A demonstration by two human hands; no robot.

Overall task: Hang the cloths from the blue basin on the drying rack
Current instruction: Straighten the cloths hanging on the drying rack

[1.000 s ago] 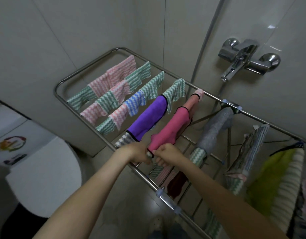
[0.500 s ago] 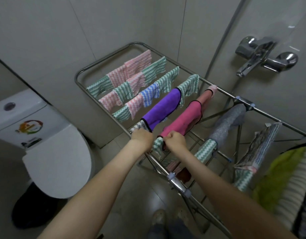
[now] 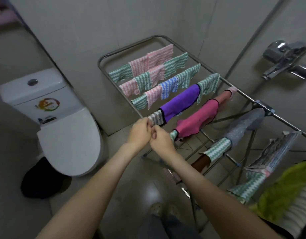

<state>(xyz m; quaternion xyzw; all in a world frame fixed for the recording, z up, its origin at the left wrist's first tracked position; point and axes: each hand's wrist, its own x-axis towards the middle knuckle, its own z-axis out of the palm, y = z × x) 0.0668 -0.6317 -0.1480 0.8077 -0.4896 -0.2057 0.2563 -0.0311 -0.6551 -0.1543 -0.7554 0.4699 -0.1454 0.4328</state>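
Tiled bathroom, toilet (image 3: 69, 135), drying rack (image 3: 104, 57)

Cloths (image 3: 167, 76) crowd the rack's (image 3: 104, 73) far bars; open gaps between bars lie near the grey cloth (image 3: 242, 128); toilet (image 3: 69, 135) blocks the left.

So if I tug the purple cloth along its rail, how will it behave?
The purple cloth is likely floppy: it drapes over its rail and sags at the edges. It looks thin, so probably light. It may slide along the smooth metal rack and bunch rather than stay spread, possibly nudging the striped cloth beside it.
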